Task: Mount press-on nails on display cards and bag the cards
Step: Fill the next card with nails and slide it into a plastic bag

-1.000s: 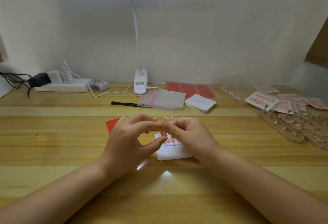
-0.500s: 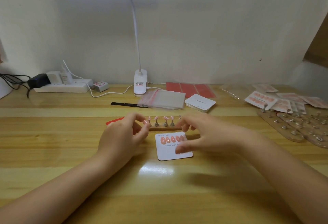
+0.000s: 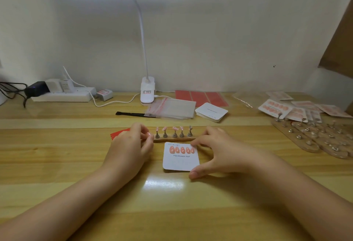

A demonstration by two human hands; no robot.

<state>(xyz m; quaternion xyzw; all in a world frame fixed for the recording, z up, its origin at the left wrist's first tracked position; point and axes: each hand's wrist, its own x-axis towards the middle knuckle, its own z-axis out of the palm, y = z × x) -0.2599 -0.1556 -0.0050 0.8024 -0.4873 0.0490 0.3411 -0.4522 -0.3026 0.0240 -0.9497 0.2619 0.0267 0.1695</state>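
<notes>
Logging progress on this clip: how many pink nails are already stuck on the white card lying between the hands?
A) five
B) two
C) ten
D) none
A: the white card shows one row of five pink nails above its printed line, with the lower half of the card bare.

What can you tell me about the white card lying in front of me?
The card is white, squarish with rounded corners, and looks like stiff paper lying flat on the table. Five pink nails sit in a row near its top, above the print "Handmade Nail". The right hand touches its right edge, thumb at the near corner.
</notes>
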